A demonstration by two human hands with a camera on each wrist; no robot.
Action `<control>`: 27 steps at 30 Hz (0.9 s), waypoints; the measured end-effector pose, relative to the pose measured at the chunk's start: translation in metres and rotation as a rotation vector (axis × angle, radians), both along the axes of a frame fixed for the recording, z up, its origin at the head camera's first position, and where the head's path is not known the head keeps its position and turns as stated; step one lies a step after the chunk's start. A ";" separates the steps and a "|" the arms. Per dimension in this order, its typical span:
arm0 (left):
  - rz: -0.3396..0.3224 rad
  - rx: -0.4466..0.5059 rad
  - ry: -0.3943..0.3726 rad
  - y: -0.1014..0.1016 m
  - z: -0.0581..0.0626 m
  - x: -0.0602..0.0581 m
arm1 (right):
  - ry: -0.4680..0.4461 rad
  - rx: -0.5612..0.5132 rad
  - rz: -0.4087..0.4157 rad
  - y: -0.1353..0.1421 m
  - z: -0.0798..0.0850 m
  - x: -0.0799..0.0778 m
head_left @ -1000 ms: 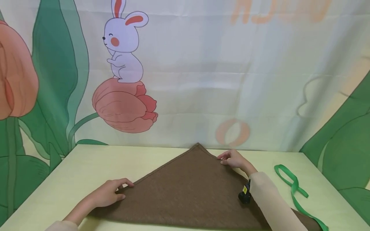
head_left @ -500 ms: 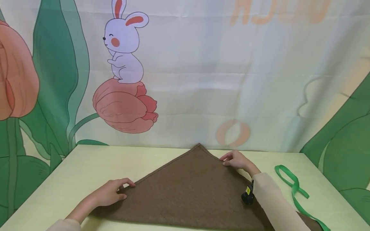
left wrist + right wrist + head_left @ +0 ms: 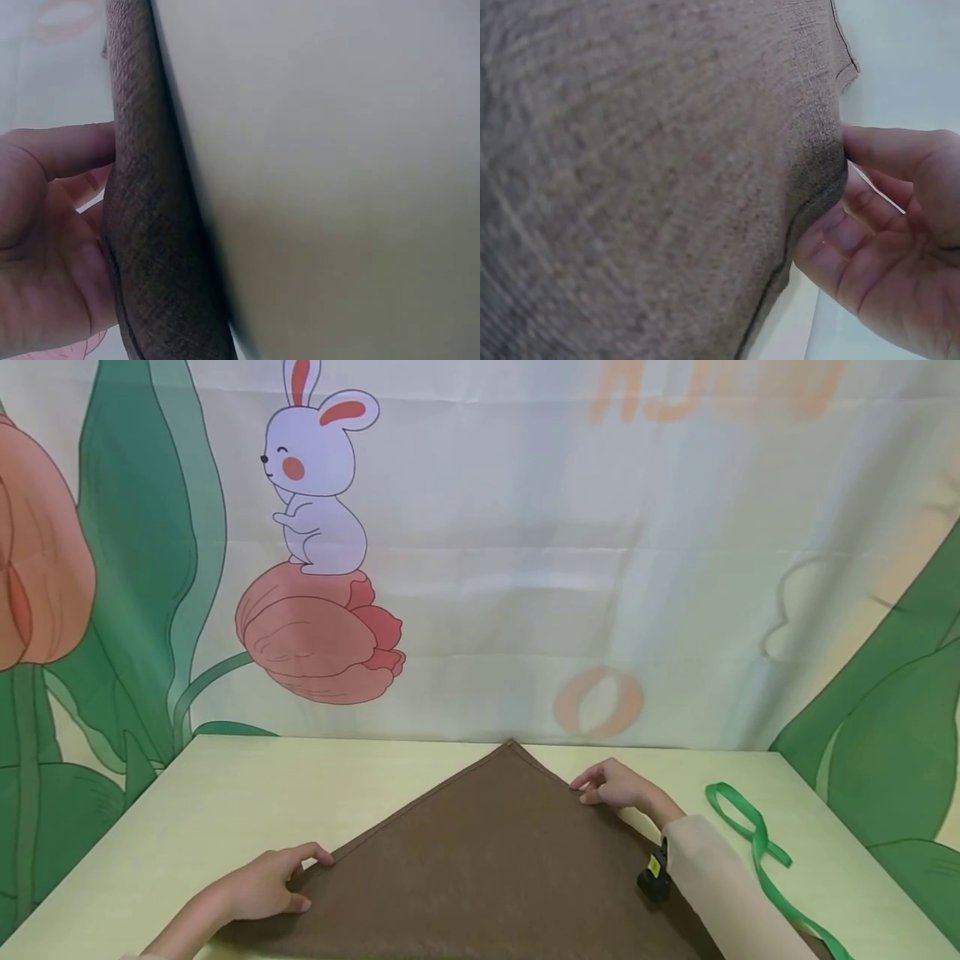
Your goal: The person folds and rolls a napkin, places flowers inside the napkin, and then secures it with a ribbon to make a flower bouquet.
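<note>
A brown cloth (image 3: 465, 852) with a stitched hem lies as a broad triangle, its point at the far side of the table. At its left slanting edge my left hand (image 3: 258, 885) grips the fabric between thumb and fingers. The left wrist view shows this hand (image 3: 56, 232) at the cloth (image 3: 154, 225), with some fingertips hidden behind it. Further back, my right hand (image 3: 618, 783) pinches the right slanting edge near the point. In the right wrist view the cloth's edge (image 3: 810, 187) bends between thumb and fingers of that hand (image 3: 900, 217).
A green ribbon (image 3: 757, 843) lies in a loop on the pale yellow table (image 3: 300, 785), right of the right arm; its near end lies over a brown cloth part. Behind the table hangs a printed curtain (image 3: 480, 568). A small black camera (image 3: 654, 881) sits at the right wrist.
Both hands have shifted slightly towards me with the cloth, and its far point has come a little nearer. The grips look the same. The ribbon stays in place.
</note>
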State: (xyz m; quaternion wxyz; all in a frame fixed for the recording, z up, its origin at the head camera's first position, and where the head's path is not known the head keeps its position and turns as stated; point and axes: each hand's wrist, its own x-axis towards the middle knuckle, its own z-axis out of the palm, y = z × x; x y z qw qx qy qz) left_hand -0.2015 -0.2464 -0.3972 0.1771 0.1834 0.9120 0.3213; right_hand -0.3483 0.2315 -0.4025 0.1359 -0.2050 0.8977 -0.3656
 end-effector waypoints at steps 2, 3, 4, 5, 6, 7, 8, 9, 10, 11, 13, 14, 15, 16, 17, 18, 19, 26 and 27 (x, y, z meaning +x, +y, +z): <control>-0.011 0.017 -0.026 -0.002 -0.001 0.004 | 0.016 0.010 0.016 -0.001 0.000 0.002; -0.018 0.025 -0.034 -0.003 -0.001 0.005 | 0.021 0.013 0.021 -0.001 0.000 0.002; -0.024 0.032 -0.039 -0.004 -0.001 0.006 | 0.027 0.014 0.028 -0.002 0.001 0.003; -0.027 0.038 -0.044 -0.004 -0.001 0.007 | 0.030 0.014 0.029 -0.002 0.000 0.003; -0.030 0.045 -0.045 -0.005 -0.001 0.007 | 0.033 0.014 0.031 -0.002 0.000 0.004; -0.031 0.051 -0.044 -0.005 -0.001 0.008 | 0.034 0.012 0.030 -0.002 0.000 0.004; -0.032 0.053 -0.041 -0.005 -0.001 0.008 | 0.033 0.006 0.027 -0.002 0.000 0.005; -0.033 0.055 -0.036 -0.005 -0.001 0.008 | 0.030 -0.001 0.020 -0.002 0.001 0.005; -0.034 0.056 -0.034 -0.005 -0.001 0.008 | 0.022 -0.010 0.015 -0.002 0.001 0.006; -0.034 0.054 -0.029 -0.005 -0.001 0.007 | 0.012 -0.018 0.005 -0.001 0.002 0.007; -0.036 0.058 -0.032 -0.005 -0.001 0.007 | -0.007 -0.034 -0.011 -0.001 0.002 0.009; -0.036 0.059 -0.037 -0.006 -0.001 0.006 | -0.017 -0.040 -0.020 -0.001 0.003 0.009; -0.035 0.059 -0.041 -0.006 -0.001 0.006 | -0.025 -0.043 -0.028 -0.001 0.003 0.010; -0.032 0.059 -0.047 -0.006 -0.001 0.006 | -0.026 -0.040 -0.030 -0.001 0.003 0.010; -0.028 0.057 -0.052 -0.006 -0.001 0.005 | -0.018 -0.034 -0.028 -0.001 0.003 0.010; -0.023 0.057 -0.059 -0.006 0.000 0.005 | -0.009 -0.026 -0.024 -0.001 0.003 0.010; -0.018 0.055 -0.063 -0.006 0.000 0.005 | -0.001 -0.020 -0.015 -0.001 0.002 0.010; -0.007 0.062 -0.061 -0.013 0.000 0.008 | -0.053 -0.003 0.065 0.011 0.005 0.015; -0.006 0.065 -0.061 -0.015 0.000 0.009 | -0.078 -0.015 0.074 0.015 0.005 0.016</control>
